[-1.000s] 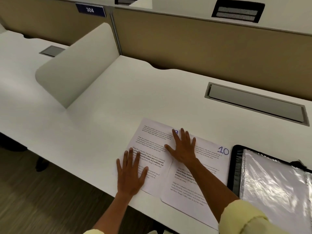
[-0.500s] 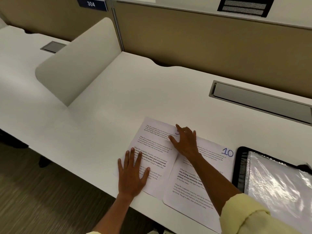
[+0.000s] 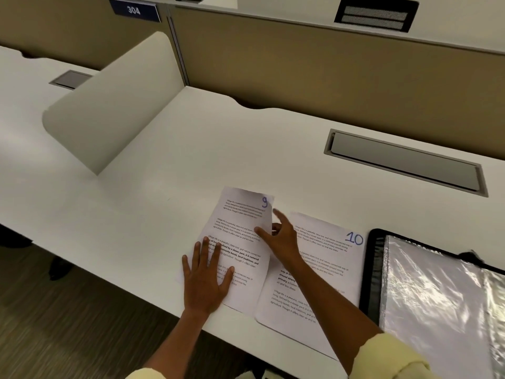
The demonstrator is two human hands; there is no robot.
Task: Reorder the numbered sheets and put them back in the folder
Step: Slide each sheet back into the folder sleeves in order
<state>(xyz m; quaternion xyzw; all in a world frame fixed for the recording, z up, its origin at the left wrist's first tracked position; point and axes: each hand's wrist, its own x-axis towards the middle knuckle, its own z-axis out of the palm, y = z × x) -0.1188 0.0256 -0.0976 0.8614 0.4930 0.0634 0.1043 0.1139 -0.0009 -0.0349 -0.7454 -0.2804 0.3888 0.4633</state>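
Two printed sheets lie side by side near the desk's front edge. The sheet marked 9 (image 3: 240,225) is on the left, its right edge lifted and curled. My right hand (image 3: 278,236) pinches that raised edge between thumb and fingers. My left hand (image 3: 205,280) presses flat on the lower left part of the same sheet. The sheet marked 10 (image 3: 325,266) lies flat to the right, partly under my right forearm. An open black folder (image 3: 371,269) with shiny plastic sleeves lies at the right edge of view.
The white desk (image 3: 164,187) has a grey cable hatch (image 3: 404,162) at the back right. A curved white divider (image 3: 109,110) stands on the left and a tan partition (image 3: 328,75) runs along the back. The floor lies below the front edge.
My right hand went from lying flat across both sheets to pinching the right edge of sheet 9, which now lifts and shows its number. My left hand stayed flat.
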